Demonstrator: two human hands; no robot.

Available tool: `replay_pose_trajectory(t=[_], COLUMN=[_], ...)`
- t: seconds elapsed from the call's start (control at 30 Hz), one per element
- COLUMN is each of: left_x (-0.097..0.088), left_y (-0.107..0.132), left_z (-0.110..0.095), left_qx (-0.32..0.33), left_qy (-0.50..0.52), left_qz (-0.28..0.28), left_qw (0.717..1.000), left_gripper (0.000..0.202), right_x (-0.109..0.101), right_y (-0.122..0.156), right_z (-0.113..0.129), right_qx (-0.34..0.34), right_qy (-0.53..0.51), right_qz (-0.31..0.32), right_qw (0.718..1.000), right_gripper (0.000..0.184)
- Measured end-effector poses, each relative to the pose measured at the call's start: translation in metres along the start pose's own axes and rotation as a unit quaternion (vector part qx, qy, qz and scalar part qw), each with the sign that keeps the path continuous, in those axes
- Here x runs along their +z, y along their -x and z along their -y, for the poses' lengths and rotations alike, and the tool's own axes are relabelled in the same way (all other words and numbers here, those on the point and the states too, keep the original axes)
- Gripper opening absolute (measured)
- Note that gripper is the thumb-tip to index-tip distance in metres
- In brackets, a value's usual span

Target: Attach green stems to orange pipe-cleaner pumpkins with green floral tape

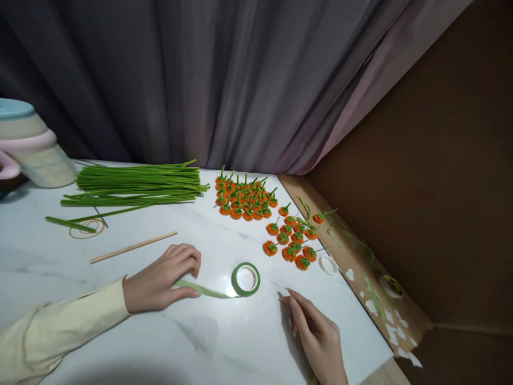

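A roll of green floral tape lies flat on the white marbled table. Its loose end runs left to my left hand, where the thumb and curled fingers close on it near the tabletop. My right hand is to the right of the roll, apart from it. The thumb and fingers there are drawn together, and nothing shows at their tips. Beyond this hand are several orange fuzzy pumpkin shapes with green tops; some have thin stems sticking out.
Another cluster of orange pumpkins stands at the back by the curtain. Green pipe cleaners are piled left of it. A wooden stick, rubber bands, a tumbler and a white ring are around. Paper scraps litter the right edge.
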State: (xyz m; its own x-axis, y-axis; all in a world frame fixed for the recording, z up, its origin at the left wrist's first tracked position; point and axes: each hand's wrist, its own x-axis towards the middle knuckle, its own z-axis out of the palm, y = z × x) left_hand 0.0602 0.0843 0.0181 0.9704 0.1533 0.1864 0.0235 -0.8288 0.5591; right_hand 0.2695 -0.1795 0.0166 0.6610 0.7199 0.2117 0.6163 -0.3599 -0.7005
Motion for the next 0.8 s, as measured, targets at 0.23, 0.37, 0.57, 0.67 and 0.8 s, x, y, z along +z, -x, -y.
replay_pose_trajectory(t=[0.23, 0.37, 0.57, 0.67, 0.8], left_x=[0.002, 0.000, 0.003, 0.004, 0.001], left_y=[0.005, 0.003, 0.003, 0.002, 0.001], left_z=[0.002, 0.001, 0.004, 0.004, 0.002], left_qx=[-0.032, -0.059, -0.057, -0.050, -0.051], left_qy=[0.026, 0.033, 0.015, 0.032, 0.061], left_qz=[0.005, -0.015, -0.004, -0.009, -0.004], left_qw=[0.999, 0.998, 0.998, 0.998, 0.997], left_gripper=[0.015, 0.030, 0.020, 0.019, 0.028], right_x=[0.002, 0.006, 0.010, 0.009, 0.013], right_y=[-0.002, -0.004, -0.003, -0.006, -0.025], right_z=[0.003, 0.009, 0.009, 0.014, 0.039], right_qx=[-0.023, -0.099, -0.188, -0.232, -0.318], right_qy=[0.029, 0.083, 0.108, 0.087, 0.056], right_qz=[-0.024, -0.049, -0.068, -0.056, 0.090], right_qw=[0.999, 0.990, 0.974, 0.967, 0.942], right_gripper=[0.031, 0.027, 0.021, 0.023, 0.027])
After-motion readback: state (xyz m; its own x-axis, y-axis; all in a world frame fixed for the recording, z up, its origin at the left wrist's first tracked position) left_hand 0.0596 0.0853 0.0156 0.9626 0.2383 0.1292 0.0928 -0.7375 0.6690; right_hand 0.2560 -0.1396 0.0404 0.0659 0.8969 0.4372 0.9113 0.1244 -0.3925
